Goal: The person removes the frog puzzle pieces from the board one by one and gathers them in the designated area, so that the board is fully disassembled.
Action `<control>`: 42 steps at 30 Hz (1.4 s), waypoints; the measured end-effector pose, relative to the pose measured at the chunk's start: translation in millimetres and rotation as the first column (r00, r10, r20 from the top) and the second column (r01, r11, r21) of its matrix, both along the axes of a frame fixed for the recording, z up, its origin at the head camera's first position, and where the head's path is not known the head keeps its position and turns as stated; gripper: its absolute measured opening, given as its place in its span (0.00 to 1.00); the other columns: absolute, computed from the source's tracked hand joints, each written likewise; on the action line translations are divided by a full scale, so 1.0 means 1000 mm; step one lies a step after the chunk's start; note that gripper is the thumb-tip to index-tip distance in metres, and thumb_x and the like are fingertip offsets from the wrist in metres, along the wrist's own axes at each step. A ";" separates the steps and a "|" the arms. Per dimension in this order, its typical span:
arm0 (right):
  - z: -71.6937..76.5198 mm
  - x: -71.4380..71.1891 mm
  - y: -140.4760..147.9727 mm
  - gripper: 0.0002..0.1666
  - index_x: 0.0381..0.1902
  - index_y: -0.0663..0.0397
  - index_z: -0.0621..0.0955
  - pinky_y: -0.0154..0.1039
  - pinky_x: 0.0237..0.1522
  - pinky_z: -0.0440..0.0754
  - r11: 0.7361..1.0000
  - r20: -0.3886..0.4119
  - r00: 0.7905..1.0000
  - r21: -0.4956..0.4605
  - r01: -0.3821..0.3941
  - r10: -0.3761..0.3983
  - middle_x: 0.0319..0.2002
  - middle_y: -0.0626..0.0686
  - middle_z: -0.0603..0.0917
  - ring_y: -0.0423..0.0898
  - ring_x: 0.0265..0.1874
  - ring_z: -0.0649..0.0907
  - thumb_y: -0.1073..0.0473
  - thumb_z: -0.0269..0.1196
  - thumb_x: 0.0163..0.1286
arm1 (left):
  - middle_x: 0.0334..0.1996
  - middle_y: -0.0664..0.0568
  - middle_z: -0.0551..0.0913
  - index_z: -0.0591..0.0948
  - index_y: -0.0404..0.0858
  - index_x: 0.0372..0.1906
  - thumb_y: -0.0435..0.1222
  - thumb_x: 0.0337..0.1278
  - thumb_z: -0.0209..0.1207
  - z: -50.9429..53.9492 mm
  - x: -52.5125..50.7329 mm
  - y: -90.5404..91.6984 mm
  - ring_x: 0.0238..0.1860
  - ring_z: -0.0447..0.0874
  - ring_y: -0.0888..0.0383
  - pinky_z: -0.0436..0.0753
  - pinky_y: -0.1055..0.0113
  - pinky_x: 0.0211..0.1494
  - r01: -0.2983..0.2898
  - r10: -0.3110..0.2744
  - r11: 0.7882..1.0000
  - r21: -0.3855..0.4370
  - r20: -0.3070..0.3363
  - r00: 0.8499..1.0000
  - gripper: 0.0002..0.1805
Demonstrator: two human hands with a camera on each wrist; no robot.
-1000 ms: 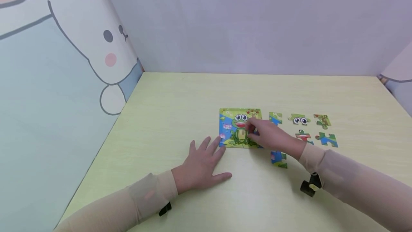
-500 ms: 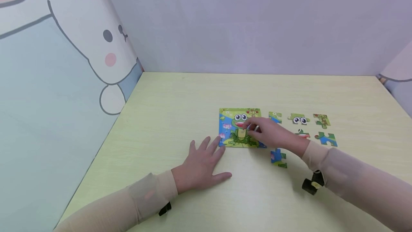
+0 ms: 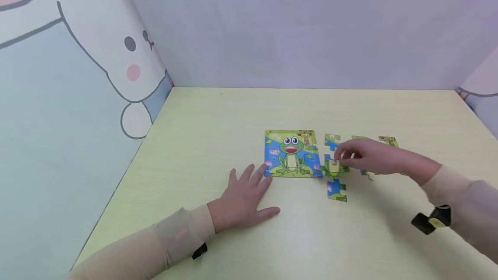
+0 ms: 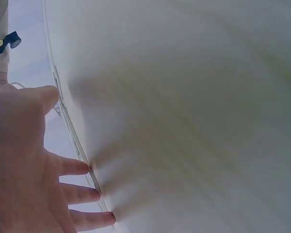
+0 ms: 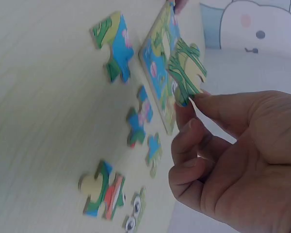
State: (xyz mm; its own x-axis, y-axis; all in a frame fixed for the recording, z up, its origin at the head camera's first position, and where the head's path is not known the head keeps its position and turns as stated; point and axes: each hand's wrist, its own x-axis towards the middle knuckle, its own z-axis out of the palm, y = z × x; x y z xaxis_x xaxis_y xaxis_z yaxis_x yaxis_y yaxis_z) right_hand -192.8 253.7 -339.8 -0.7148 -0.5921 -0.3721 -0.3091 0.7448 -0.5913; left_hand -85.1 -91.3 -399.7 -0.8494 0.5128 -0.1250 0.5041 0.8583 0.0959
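Observation:
In the head view, my right hand (image 3: 369,155) pinches a jigsaw piece (image 3: 332,169) showing the frog's belly and legs, between thumb and forefinger. The right wrist view shows this belly piece (image 5: 186,73) tilted and raised above the table. Left of it lies the square frog picture board (image 3: 292,154), whole and flat. My left hand (image 3: 241,202) rests on the table, fingers spread, its fingertips at the board's lower left corner. A blue-and-green corner piece (image 3: 336,190) lies just below the held one. My right hand partly covers other loose pieces.
More loose pieces lie right of the board: a flower piece (image 3: 332,141), a tree piece (image 3: 389,141), an eye piece (image 5: 134,213) and a red-mouth piece (image 5: 106,191). A pale wall (image 3: 311,29) rises behind the table (image 3: 218,120).
My right hand has moved right, off the frog board and over to the loose pieces, carrying the belly piece. The board's picture now shows fully. My left hand has stayed in place.

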 end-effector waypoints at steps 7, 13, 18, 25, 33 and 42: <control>-0.003 0.004 0.051 0.07 0.46 0.45 0.83 0.34 0.32 0.75 0.989 0.117 0.992 0.135 -0.061 0.045 0.34 0.45 0.80 0.37 0.31 0.77 0.62 0.61 0.76 | 0.82 0.45 0.61 0.69 0.46 0.78 0.70 0.69 0.50 0.003 0.000 0.000 0.78 0.63 0.37 0.67 0.24 0.68 -0.009 0.009 1.000 -0.003 0.019 1.000 0.44; -0.013 0.013 0.073 0.10 0.46 0.44 0.84 0.33 0.32 0.73 0.989 0.121 0.992 0.137 -0.060 0.044 0.35 0.45 0.80 0.35 0.31 0.75 0.65 0.61 0.74 | 0.82 0.45 0.61 0.70 0.45 0.77 0.69 0.69 0.50 0.003 -0.001 0.000 0.78 0.63 0.37 0.67 0.25 0.68 -0.005 0.005 1.000 0.001 0.013 1.000 0.44; -0.023 0.018 0.080 0.09 0.48 0.45 0.84 0.32 0.35 0.75 0.991 0.072 0.997 0.126 -0.050 0.041 0.37 0.44 0.81 0.32 0.33 0.75 0.62 0.64 0.74 | 0.82 0.45 0.61 0.69 0.45 0.78 0.70 0.69 0.49 0.004 -0.002 0.000 0.78 0.63 0.37 0.67 0.25 0.68 -0.007 0.008 1.000 -0.005 0.015 1.000 0.44; -0.023 0.021 0.083 0.11 0.51 0.47 0.86 0.31 0.37 0.77 0.992 0.021 0.998 0.110 -0.064 0.062 0.41 0.43 0.82 0.30 0.35 0.75 0.60 0.67 0.72 | 0.82 0.45 0.61 0.69 0.46 0.78 0.70 0.69 0.49 0.004 -0.002 0.000 0.79 0.62 0.37 0.67 0.25 0.68 -0.007 0.008 1.000 -0.011 0.007 1.000 0.44; -0.013 0.015 0.055 0.18 0.57 0.52 0.84 0.32 0.36 0.78 0.993 -0.098 0.995 0.121 -0.010 0.022 0.41 0.42 0.82 0.34 0.35 0.77 0.55 0.70 0.71 | 0.82 0.44 0.61 0.69 0.45 0.77 0.70 0.69 0.49 0.004 -0.002 -0.001 0.78 0.63 0.36 0.67 0.24 0.67 -0.004 0.004 1.000 0.000 0.008 1.000 0.44; -0.018 0.016 -0.022 0.28 0.63 0.60 0.81 0.36 0.35 0.78 0.998 -0.242 0.970 0.052 0.018 -0.005 0.44 0.48 0.84 0.41 0.34 0.77 0.51 0.70 0.71 | 0.83 0.45 0.60 0.69 0.46 0.77 0.70 0.69 0.49 0.002 0.000 0.001 0.79 0.62 0.37 0.66 0.24 0.68 -0.013 0.013 1.000 -0.002 0.026 1.000 0.44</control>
State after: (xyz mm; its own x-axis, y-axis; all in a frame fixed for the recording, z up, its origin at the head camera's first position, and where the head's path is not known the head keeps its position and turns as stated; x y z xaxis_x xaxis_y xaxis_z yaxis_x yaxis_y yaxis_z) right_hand -177.0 231.7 -357.7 -0.7941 -0.5673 -0.2182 -0.4293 0.7776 -0.4594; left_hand -85.2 -90.3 -397.6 -0.8522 0.5017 -0.1484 0.4904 0.8649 0.1073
